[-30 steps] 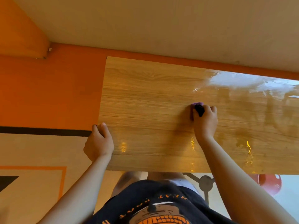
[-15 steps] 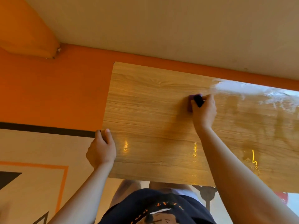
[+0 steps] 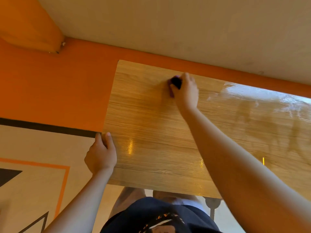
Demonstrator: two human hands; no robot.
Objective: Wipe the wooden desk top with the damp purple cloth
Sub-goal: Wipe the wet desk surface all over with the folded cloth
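The wooden desk top (image 3: pixel 151 125) fills the middle and right of the view; its right part shines wet. My right hand (image 3: pixel 186 91) grips the bunched purple cloth (image 3: pixel 175 84) and presses it on the desk near the far edge, left of the wet sheen. Only a small dark purple wad of the cloth shows past my fingers. My left hand (image 3: pixel 101 154) holds the desk's left edge near the front, thumb on top and fingers curled over the side.
An orange wall (image 3: pixel 58 91) with a black stripe stands left of the desk, and a cream wall (image 3: pixel 185 31) runs behind it. My legs and dark shirt (image 3: pixel 151 219) show below the front edge.
My right hand has slid the cloth away from me toward the desk's far edge and a little left. My left hand stays on the left edge.
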